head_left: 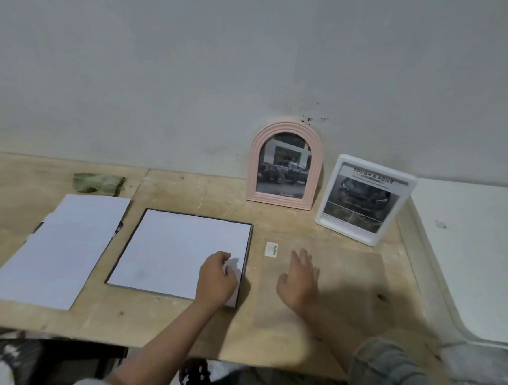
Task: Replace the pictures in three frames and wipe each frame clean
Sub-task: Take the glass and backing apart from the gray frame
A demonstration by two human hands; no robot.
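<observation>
Two bare forearms reach in from the near edge over a pale wood desk (pixel 177 322); the right one wears a rolled grey denim sleeve (pixel 390 379). Left hand (pixel 216 277) sits on the near right corner of a black-edged frame (pixel 179 256) lying flat at desk centre, w/ a white sheet filling it. Its fingers are curled and seem to pinch the sheet's corner, which lifts slightly; exact grip can't be told, hand hides it. Right hand (pixel 299 281) hovers or rests, can't tell which, just right of that frame over a clear or tan panel (pixel 345 283) that is hard to make out; fingers spread and relaxed, holding nothing. Small barcode sticker (pixel 271 249) lies just far-left of the right hand.

Left of the flat frame, a stack of white paper (pixel 59 248) lies flat, close beside it but apart. Far left, a crumpled green cloth (pixel 98 183) lies near the wall.

Far side, centre-right: a pink arched frame (pixel 284 164) stands upright against the grey wall, showing a photo of a dark vehicle. Just right of it, a white rectangular frame (pixel 366 200) leans back, w/ a car advert headed "TOUGH & AGILE". Right of the desk, a white surface (pixel 483 253) w/ a rounded corner.
</observation>
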